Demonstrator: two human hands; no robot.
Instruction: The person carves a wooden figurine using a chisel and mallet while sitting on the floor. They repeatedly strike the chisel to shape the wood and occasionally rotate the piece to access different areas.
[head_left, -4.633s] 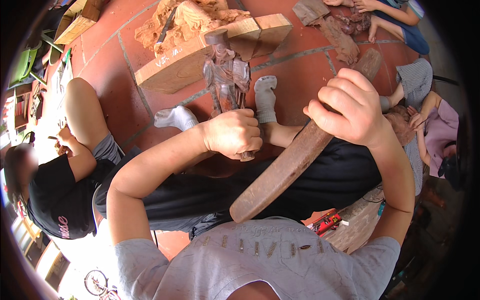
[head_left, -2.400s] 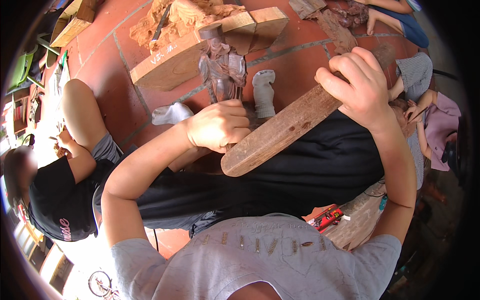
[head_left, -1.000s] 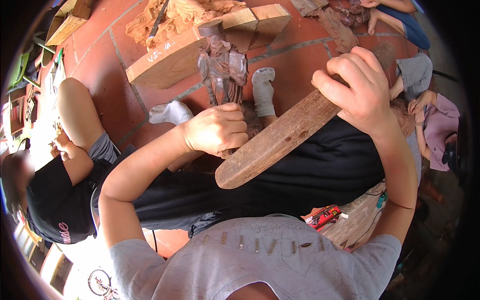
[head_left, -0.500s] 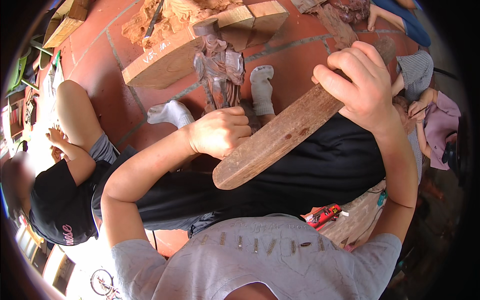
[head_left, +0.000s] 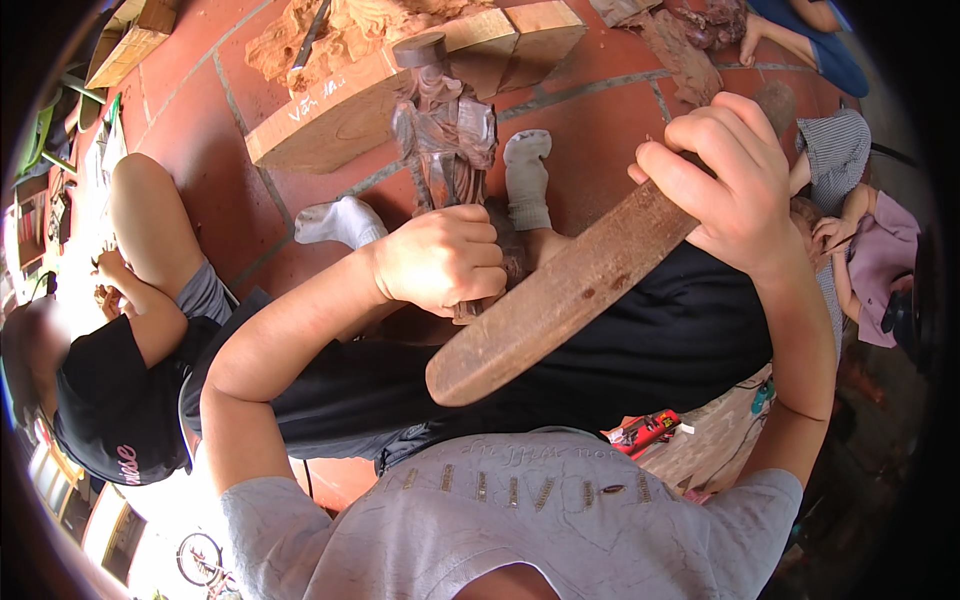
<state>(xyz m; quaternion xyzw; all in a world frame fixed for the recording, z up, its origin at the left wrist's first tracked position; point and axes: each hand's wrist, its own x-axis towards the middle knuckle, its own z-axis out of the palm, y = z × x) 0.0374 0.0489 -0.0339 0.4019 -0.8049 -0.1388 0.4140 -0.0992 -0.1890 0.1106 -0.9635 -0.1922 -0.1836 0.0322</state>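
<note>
My right hand [head_left: 725,185] is closed round one end of a long, flat-sided wooden mallet [head_left: 570,295], held slantwise over my lap. Its broad end hangs nearer to me than my left fist. My left hand [head_left: 440,262] is closed on a chisel [head_left: 466,314]; only the butt end shows below the fist, and the rest is mostly hidden. Just beyond that fist rises a dark carved wooden statue [head_left: 445,135], a robed figure with a flat block on its head. My left fist covers its lower part.
Behind the statue lies a thick pale wood slab [head_left: 330,120], with a rough carving [head_left: 375,25] and a dark tool [head_left: 312,35] beyond it. My socked feet [head_left: 527,165] flank the statue on red floor tiles [head_left: 200,165]. People sit left [head_left: 120,390] and right [head_left: 885,250].
The mallet's broad end has dropped toward me, away from my left fist, so the chisel's butt end now shows. My left hand stays closed near the statue.
</note>
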